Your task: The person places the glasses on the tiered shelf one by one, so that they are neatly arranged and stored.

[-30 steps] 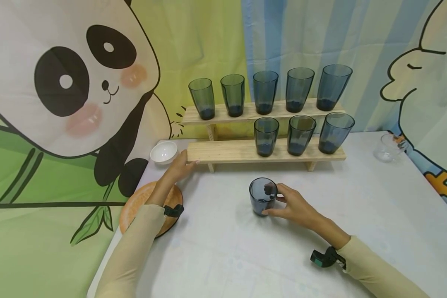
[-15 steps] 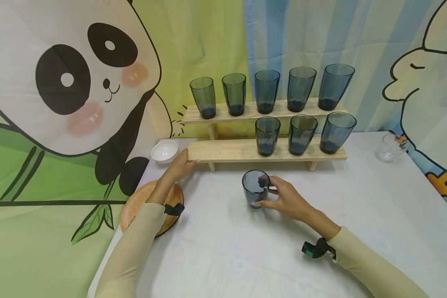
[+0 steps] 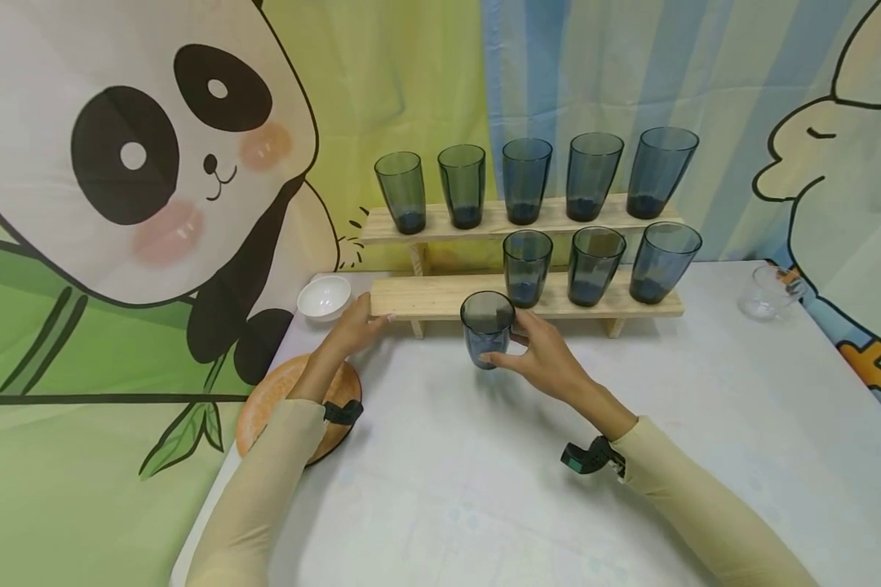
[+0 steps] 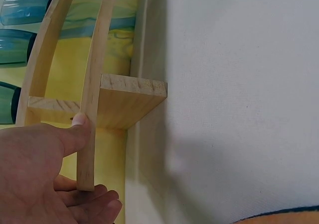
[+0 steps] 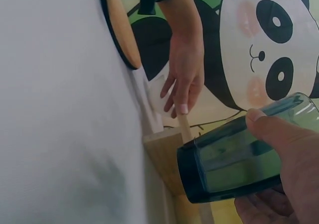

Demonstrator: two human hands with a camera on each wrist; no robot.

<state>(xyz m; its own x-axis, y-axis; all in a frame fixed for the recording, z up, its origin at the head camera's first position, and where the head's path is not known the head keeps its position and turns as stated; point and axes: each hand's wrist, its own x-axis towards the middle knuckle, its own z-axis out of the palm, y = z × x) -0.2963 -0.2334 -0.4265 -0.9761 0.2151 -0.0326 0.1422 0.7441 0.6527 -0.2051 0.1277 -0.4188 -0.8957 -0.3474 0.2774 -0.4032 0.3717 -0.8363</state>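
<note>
A blue-grey drinking glass (image 3: 484, 330) is held upright in the head view, in front of the lower board's edge, and my right hand (image 3: 551, 359) grips its side. In the right wrist view the thumb lies along the glass (image 5: 239, 157), with fingers on the opposite side. My left hand (image 3: 352, 330) holds the left end of the wooden two-tier rack (image 3: 426, 297). In the left wrist view its thumb presses one face of the board (image 4: 88, 154) and the fingers curl past the other. Three similar glasses (image 3: 527, 269) stand on the right half of the lower board.
Several more glasses (image 3: 461, 187) line the upper board (image 3: 495, 218). A white bowl (image 3: 325, 298) sits left of the rack, and an orange round plate (image 3: 275, 399) lies under the left forearm. At the right stands a clear glass cup (image 3: 767, 293). A printed curtain (image 3: 411, 73) hangs behind.
My right hand has carried the glass up from the table, forward and left toward the lower board. My left hand keeps its hold on the rack's end.
</note>
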